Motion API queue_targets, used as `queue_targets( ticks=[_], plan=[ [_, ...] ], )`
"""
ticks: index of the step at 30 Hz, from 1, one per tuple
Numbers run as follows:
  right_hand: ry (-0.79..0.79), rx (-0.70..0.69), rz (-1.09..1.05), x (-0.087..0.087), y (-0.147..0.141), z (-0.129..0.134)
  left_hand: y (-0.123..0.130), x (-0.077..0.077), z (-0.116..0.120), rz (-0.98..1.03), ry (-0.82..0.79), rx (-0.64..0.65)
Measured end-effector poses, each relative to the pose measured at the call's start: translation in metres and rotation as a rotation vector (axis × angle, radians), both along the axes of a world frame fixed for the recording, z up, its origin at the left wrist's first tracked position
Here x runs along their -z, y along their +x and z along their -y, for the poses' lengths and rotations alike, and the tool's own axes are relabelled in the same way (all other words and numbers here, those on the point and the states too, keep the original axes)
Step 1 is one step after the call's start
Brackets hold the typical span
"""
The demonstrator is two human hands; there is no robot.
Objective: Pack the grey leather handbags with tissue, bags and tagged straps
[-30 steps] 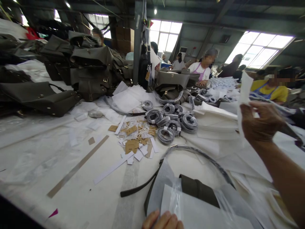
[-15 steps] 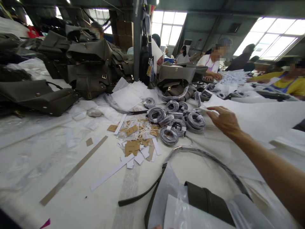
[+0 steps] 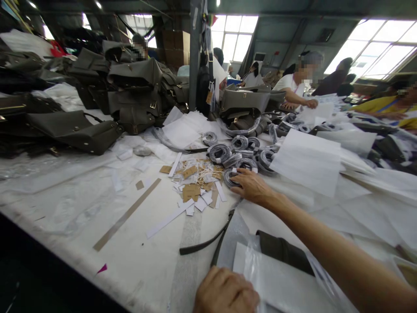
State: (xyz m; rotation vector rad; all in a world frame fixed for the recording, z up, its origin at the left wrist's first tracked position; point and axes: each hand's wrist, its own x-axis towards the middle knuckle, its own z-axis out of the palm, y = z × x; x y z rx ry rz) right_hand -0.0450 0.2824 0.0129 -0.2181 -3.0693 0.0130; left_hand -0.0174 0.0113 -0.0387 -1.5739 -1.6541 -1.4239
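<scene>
An olive-grey bag (image 3: 283,252) lies at the front of the table, partly covered by white sheeting and clear plastic. My left hand (image 3: 226,292) is closed at its near edge, fingers curled over the plastic-covered side; the fingertips are hidden. Beyond the bag, my right hand (image 3: 252,187) reaches in with fingers stretched out and thumb apart, touching a plastic-wrapped coiled strap (image 3: 230,178). More coiled straps (image 3: 219,153) are heaped just behind it. The bag's loose dark strap (image 3: 202,247) points left across the table.
Brown and white tags (image 3: 191,191) with strings lie left of my right hand. A long grey-brown strip (image 3: 127,215) rests on the white table (image 3: 124,269). Piled bags (image 3: 135,78) stand back left. White sheets (image 3: 306,161) spread rightward. Co-workers (image 3: 295,84) are at the far side.
My right hand has moved left and nearer, from the white sheet's corner to the coiled straps. That sheet now lies flatter. My left hand has come further into view at the bag.
</scene>
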Motion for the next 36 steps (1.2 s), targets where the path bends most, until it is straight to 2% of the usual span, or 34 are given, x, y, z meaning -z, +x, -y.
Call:
queue_targets(
  ticks=[2, 3, 6, 9, 13, 21, 26, 28, 30, 32, 34, 36],
  plan=[
    [0.018, 0.022, 0.024, 0.002, 0.011, 0.002, -0.018, -0.025, 0.007, 0.072, -0.234, 0.158],
    [0.016, 0.04, 0.022, 0.004, 0.017, 0.004, -0.027, -0.035, 0.008, 0.109, -0.323, 0.177],
    [-0.046, 0.139, -0.035, 0.015, 0.03, 0.008, -0.052, -0.055, -0.004, 0.138, -0.543, 0.033],
    [-0.136, 0.229, -0.108, 0.026, 0.037, 0.013, -0.071, -0.055, -0.031, 0.136, -0.794, -0.113],
    [-0.175, 0.248, -0.129, 0.027, 0.045, 0.022, -0.08, -0.05, -0.049, 0.238, -1.015, -0.029],
    [-0.226, 0.324, -0.128, 0.008, 0.086, 0.044, -0.059, -0.055, -0.017, 0.373, -1.084, 0.097],
    [-0.312, 0.37, -0.22, -0.013, 0.121, 0.035, -0.059, -0.051, -0.003, 0.387, -1.149, 0.308],
    [-0.343, 0.379, -0.318, -0.022, 0.138, 0.028, -0.061, -0.052, -0.003, 0.388, -1.156, 0.344],
    [-0.339, 0.364, -0.431, -0.031, 0.156, 0.024, -0.063, -0.055, -0.01, 0.379, -1.139, 0.289],
    [-0.287, 0.279, -0.486, -0.037, 0.171, 0.022, -0.062, -0.057, -0.023, 0.363, -1.078, 0.184],
    [-0.21, 0.147, -0.421, -0.037, 0.182, 0.022, -0.058, -0.058, -0.042, 0.308, -1.019, 0.102],
    [-0.145, 0.035, -0.267, -0.029, 0.186, 0.025, -0.052, -0.055, -0.064, 0.201, -1.013, 0.061]
  ],
)
